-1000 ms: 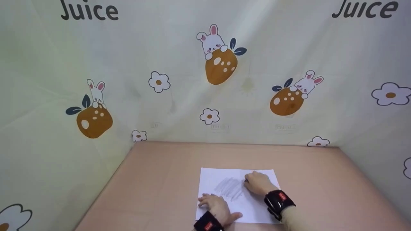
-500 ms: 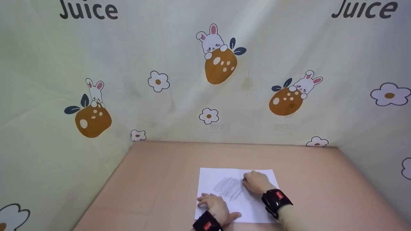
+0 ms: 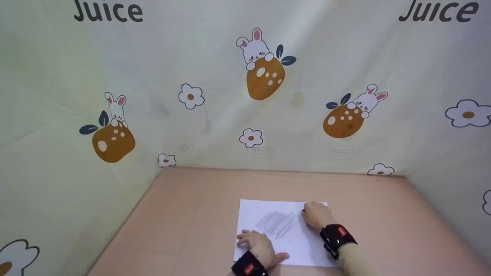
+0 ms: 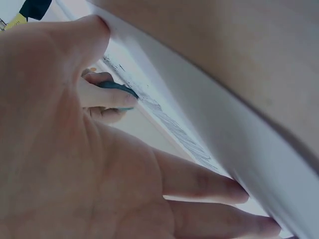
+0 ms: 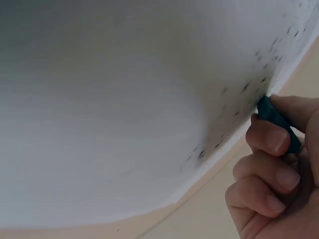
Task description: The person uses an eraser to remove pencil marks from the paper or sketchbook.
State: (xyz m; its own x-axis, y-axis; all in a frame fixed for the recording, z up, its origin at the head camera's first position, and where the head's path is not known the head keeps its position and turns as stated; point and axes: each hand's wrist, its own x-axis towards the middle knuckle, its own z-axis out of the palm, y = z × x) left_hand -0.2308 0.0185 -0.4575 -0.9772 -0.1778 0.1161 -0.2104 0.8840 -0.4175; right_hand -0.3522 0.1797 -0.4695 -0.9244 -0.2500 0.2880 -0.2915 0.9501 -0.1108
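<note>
A white sheet of paper (image 3: 303, 249) lies on the table with a patch of grey pencil shading (image 3: 274, 224) left of its middle. My left hand (image 3: 259, 245) rests on the sheet's near left part, fingers spread and thumb out to the right. Near the far right corner, my right hand (image 3: 317, 215) pinches a dark teal eraser (image 5: 274, 122) between thumb and forefinger, its tip at the paper. In the right wrist view, dark crumbs (image 5: 244, 88) are scattered beside the eraser. The head view mostly hides the eraser behind the fingers.
The table has a pinkish-tan cover (image 3: 191, 214). A pale curtain (image 3: 215, 65) printed with rabbits, fruit and flowers rises at its back and sides. Each wrist wears a black band, one on the right wrist (image 3: 337, 237).
My right hand, still holding the eraser, has moved right and slightly away, off the shading toward the far right corner of the paper. My left hand has stayed in place.
</note>
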